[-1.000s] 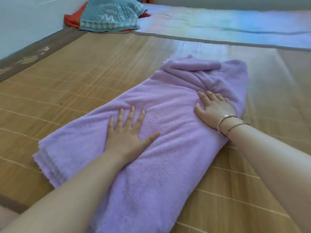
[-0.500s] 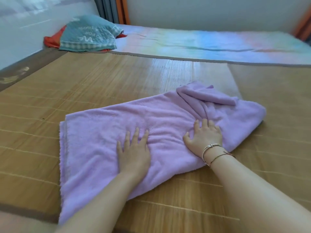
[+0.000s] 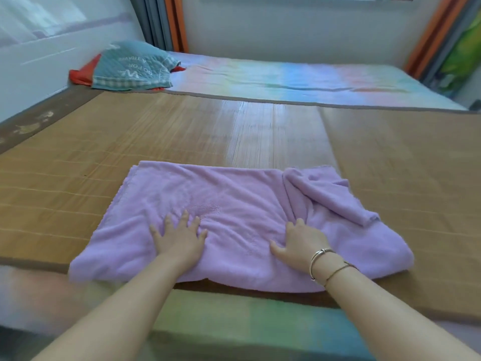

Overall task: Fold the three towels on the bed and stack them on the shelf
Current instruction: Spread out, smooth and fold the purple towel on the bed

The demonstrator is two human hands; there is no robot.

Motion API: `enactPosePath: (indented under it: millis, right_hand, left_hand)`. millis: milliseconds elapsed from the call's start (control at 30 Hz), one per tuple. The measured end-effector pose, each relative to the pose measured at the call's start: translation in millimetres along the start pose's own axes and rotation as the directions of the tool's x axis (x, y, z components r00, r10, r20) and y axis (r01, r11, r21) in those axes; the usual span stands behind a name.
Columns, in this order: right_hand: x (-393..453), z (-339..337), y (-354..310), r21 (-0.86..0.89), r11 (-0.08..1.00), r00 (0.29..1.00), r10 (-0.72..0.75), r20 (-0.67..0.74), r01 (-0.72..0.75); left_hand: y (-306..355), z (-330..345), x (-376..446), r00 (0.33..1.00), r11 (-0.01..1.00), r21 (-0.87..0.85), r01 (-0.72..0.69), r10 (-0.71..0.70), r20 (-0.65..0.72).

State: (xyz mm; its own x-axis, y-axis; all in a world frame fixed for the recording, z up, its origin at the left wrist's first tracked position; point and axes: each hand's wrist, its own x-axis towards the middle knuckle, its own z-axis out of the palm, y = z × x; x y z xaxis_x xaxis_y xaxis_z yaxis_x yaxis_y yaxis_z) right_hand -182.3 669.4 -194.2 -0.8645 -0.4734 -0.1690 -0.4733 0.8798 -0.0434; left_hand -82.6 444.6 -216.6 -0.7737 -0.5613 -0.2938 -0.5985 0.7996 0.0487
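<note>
Where the bamboo mat (image 3: 182, 131) covered the bed, a lilac towel (image 3: 234, 199) lay spread near its front edge, partly doubled over, with a loose fold bunched across its right end. The left hand (image 3: 179, 241) rested flat on the towel's near left part, fingers straight and spread. The right hand (image 3: 299, 243) pressed the cloth just left of the bunched fold, its fingers bent into the pile and its thumb out; two thin bracelets (image 3: 325, 264) circled that wrist. Beyond the mat a pastel rainbow sheet (image 3: 299, 79) ran across the far side, and a teal quilted pillow (image 3: 132, 66) sat over something red in the far left corner, against the white wall (image 3: 39, 61). Striped curtains (image 3: 166, 22) hung behind.
</note>
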Motion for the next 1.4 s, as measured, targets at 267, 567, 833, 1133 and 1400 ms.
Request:
enactPosePath:
  millis: [267,567,833,1133,1400]
  right_hand:
    - [-66.7,12.0,23.7,0.405,0.914,0.993,-0.070,0.096,0.025]
    - [-63.9,0.2,130.5,0.576,0.782,0.828,0.472,-0.302,-0.236]
    - [9.1,5.9,177.2,0.678,0.564,0.833,0.538,0.131,-0.471]
    - [33.2,-11.1,184.7,0.854,0.489,0.780,0.599,-0.179,-0.179]
    - [4.4,10.5,218.3,0.651,0.646,0.749,0.639,-0.177,-0.398]
  left_hand:
    - [17.1,0.4,-35.0,0.998,0.989,-0.130,-0.069,0.069,-0.007]
    - [139.3,-4.2,-45.0,0.870,0.861,-0.137,-0.489,0.472,-0.141]
    - [190.7,-7.2,10.1,0.862,0.806,-0.314,-0.501,0.498,-0.098]
    - [203.1,15.7,28.9,0.957,0.886,-0.365,-0.287,0.280,-0.073]
    - [229.7,22.4,26.7,0.967,0.961,-0.119,-0.250,0.242,-0.074]
